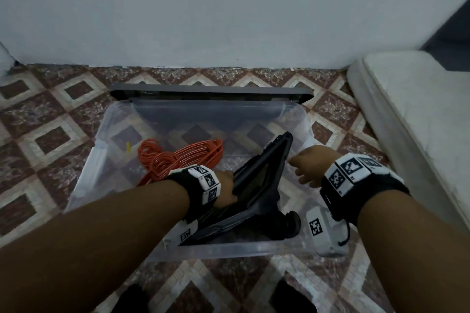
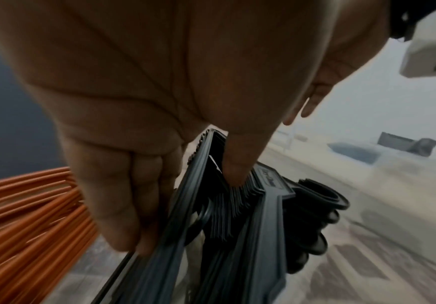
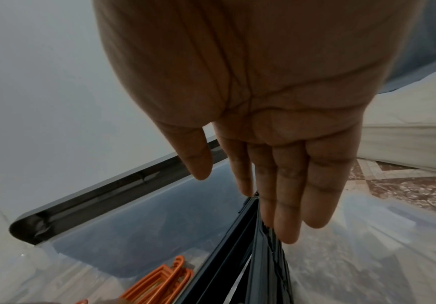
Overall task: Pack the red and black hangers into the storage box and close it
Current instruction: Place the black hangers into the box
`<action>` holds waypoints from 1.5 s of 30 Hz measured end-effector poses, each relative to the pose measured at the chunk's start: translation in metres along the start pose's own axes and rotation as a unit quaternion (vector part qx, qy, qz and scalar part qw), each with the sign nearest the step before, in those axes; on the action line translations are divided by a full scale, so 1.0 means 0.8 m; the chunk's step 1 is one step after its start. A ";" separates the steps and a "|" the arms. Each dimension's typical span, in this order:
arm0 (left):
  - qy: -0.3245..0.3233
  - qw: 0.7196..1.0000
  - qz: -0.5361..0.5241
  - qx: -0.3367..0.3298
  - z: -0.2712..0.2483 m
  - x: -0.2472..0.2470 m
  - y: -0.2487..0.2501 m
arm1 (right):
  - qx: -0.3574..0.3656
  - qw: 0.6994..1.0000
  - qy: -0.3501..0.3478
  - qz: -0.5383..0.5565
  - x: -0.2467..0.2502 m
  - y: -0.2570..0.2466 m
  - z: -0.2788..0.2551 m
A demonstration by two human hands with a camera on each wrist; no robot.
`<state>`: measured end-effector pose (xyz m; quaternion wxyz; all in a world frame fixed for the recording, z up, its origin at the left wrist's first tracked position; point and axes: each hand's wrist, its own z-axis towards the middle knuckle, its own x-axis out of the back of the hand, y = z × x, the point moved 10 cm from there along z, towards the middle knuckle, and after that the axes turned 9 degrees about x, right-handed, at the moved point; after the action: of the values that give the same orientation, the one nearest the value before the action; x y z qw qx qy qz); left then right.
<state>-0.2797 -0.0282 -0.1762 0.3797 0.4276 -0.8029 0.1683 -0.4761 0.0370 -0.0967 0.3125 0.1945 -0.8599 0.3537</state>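
One bundle of flat black plastic hangers (image 1: 256,185) stood on edge inside the clear plastic storage box (image 1: 106,119), its long axis running from the near rim up toward the far right corner, the hooks bunched at the near end. How many hangers the bundle held could not be counted. The left hand (image 1: 226,192) had its grip closed around the bundle, fingers (image 2: 123,197) on one side and thumb on the other. The right hand (image 1: 309,166) hovered at the bundle's far tip with straight, relaxed fingers (image 3: 286,205), holding nothing; whether they touched the tip could not be told. One bundle of thin orange-red hangers (image 1: 175,157) lay flat in the box's left half, hooks toward the far wall. One dark grey lid (image 1: 211,91) stood just behind the box. The box sat on a patterned tile floor (image 1: 50,114), a white mattress (image 1: 412,109) to its right.
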 end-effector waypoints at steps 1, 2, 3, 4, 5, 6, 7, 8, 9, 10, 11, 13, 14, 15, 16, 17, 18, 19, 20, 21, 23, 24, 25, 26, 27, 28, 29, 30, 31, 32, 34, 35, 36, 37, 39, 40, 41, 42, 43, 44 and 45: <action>-0.009 1.000 0.003 0.002 0.000 0.000 -0.002 | 0.006 1.000 0.006 -0.014 0.000 -0.002 0.000; -0.019 1.000 0.003 -0.004 -0.002 -0.001 -0.002 | 0.008 1.000 0.001 -0.029 -0.002 -0.006 -0.004; -0.034 0.999 -0.002 -0.003 -0.004 -0.001 -0.002 | -0.001 0.999 -0.009 -0.046 -0.006 -0.003 -0.002; -0.043 0.999 -0.015 0.000 -0.007 0.000 -0.004 | -0.016 0.999 -0.010 -0.031 -0.003 -0.007 -0.011; -0.042 0.999 -0.024 0.002 -0.006 0.000 -0.006 | -0.010 0.998 -0.020 -0.066 -0.005 -0.014 -0.016; -0.036 0.999 -0.030 0.000 -0.008 0.003 -0.006 | -0.009 0.993 -0.028 -0.115 -0.006 -0.019 -0.022; -0.037 0.999 -0.029 -0.004 -0.010 0.003 -0.005 | 0.008 0.994 -0.022 -0.110 -0.005 -0.020 -0.017; -0.043 0.999 -0.027 -0.004 -0.011 0.002 -0.006 | 0.007 0.995 -0.012 -0.094 -0.001 -0.016 -0.019; -0.048 0.999 -0.025 -0.003 -0.011 0.002 -0.009 | -0.002 0.999 -0.019 -0.039 -0.004 -0.012 -0.016; -0.053 0.998 -0.027 -0.003 -0.012 0.004 -0.013 | 0.008 1.000 0.001 -0.011 -0.002 -0.015 -0.015; -0.054 0.998 -0.037 -0.004 -0.011 0.006 -0.016 | 0.015 1.000 0.008 -0.015 -0.003 -0.017 -0.014; -0.055 0.997 -0.060 0.001 -0.011 0.010 -0.023 | 0.008 1.000 0.005 -0.007 -0.001 -0.016 -0.012; -0.066 0.996 -0.063 0.005 -0.011 0.008 -0.027 | 0.008 1.000 -0.008 -0.022 -0.002 -0.016 -0.013; -0.083 0.994 -0.067 0.008 -0.010 0.003 -0.029 | 0.014 0.999 -0.014 -0.040 -0.002 -0.017 -0.012; -0.099 0.993 -0.063 0.006 -0.012 -0.002 -0.029 | 0.020 0.998 -0.019 -0.052 -0.002 -0.021 -0.014; -0.111 0.992 -0.058 -0.003 -0.012 -0.005 -0.030 | 0.027 0.998 -0.024 -0.058 -0.002 -0.021 -0.013; -0.122 0.990 -0.067 -0.008 -0.012 -0.006 -0.031 | 0.030 0.997 -0.029 -0.061 -0.003 -0.022 -0.012; -0.124 0.987 -0.100 -0.004 -0.009 -0.004 -0.036 | 0.030 0.997 -0.033 -0.070 -0.004 -0.021 -0.013; -0.114 0.984 -0.138 0.007 -0.003 0.002 -0.044 | 0.028 0.995 -0.040 -0.081 -0.005 -0.021 -0.014; -0.092 0.982 -0.164 0.023 0.004 0.009 -0.056 | 0.027 0.996 -0.039 -0.080 -0.005 -0.021 -0.016; -0.054 0.981 -0.180 0.048 0.015 0.025 -0.081 | 0.028 0.997 -0.031 -0.068 -0.001 -0.025 -0.018; -0.042 0.985 -0.162 0.053 0.022 0.033 -0.092 | 0.032 0.997 -0.029 -0.070 0.000 -0.029 -0.019; -0.029 0.989 -0.134 0.057 0.027 0.041 -0.104 | 0.036 0.996 -0.028 -0.071 0.001 -0.033 -0.020; -0.014 0.991 -0.114 0.061 0.033 0.049 -0.117 | 0.045 0.996 -0.028 -0.073 0.001 -0.039 -0.021; -0.003 0.992 -0.103 0.067 0.038 0.057 -0.131 | 0.053 0.996 -0.028 -0.071 0.000 -0.046 -0.024; 0.015 0.993 -0.092 0.076 0.042 0.064 -0.147 | 0.062 0.995 -0.026 -0.072 -0.001 -0.053 -0.026; 0.038 0.992 -0.074 0.091 0.042 0.072 -0.164 | 0.069 0.994 -0.025 -0.077 -0.002 -0.060 -0.030; 0.061 0.991 -0.061 0.106 0.042 0.078 -0.181 | 0.078 0.993 -0.029 -0.087 -0.004 -0.067 -0.032; 0.077 0.989 -0.051 0.115 0.042 0.082 -0.196 | 0.086 0.991 -0.033 -0.095 -0.008 -0.073 -0.035; 0.083 0.988 -0.050 0.117 0.043 0.081 -0.207 | 0.094 0.989 -0.037 -0.105 -0.011 -0.079 -0.036; 0.067 0.990 -0.032 0.117 0.043 0.074 -0.221 | 0.098 0.989 -0.037 -0.102 -0.016 -0.085 -0.040; 0.066 0.990 -0.016 0.120 0.042 0.072 -0.225 | 0.101 0.990 -0.031 -0.095 -0.016 -0.087 -0.040; 0.069 0.990 0.002 0.122 0.040 0.068 -0.229 | 0.104 0.990 -0.025 -0.096 -0.015 -0.089 -0.041; 0.072 0.990 0.014 0.120 0.037 0.065 -0.229 | 0.103 0.989 -0.025 -0.105 -0.015 -0.090 -0.042; 0.069 0.993 0.024 0.088 0.037 0.049 -0.217 | 0.095 0.986 -0.036 -0.133 -0.015 -0.091 -0.044; 0.061 0.995 0.037 0.065 0.038 0.038 -0.206 | 0.094 0.985 -0.040 -0.141 -0.014 -0.093 -0.045; 0.041 0.996 0.054 0.056 0.042 0.023 -0.198 | 0.093 0.984 -0.043 -0.145 -0.014 -0.093 -0.046; 0.017 0.996 0.075 0.049 0.048 0.006 -0.192 | 0.095 0.984 -0.044 -0.147 -0.014 -0.095 -0.046; -0.010 0.994 0.095 0.052 0.054 -0.011 -0.189 | 0.095 0.983 -0.046 -0.151 -0.015 -0.096 -0.046; -0.033 0.991 0.119 0.054 0.060 -0.028 -0.188 | 0.096 0.981 -0.050 -0.159 -0.017 -0.097 -0.046; -0.056 0.988 0.135 0.053 0.067 -0.048 -0.188 | 0.098 0.980 -0.053 -0.167 -0.019 -0.097 -0.046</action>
<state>-0.1690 -0.1254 -0.2486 0.2847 0.3434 -0.8633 0.2361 -0.4073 0.0132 -0.0484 0.3006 0.3835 -0.7920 0.3679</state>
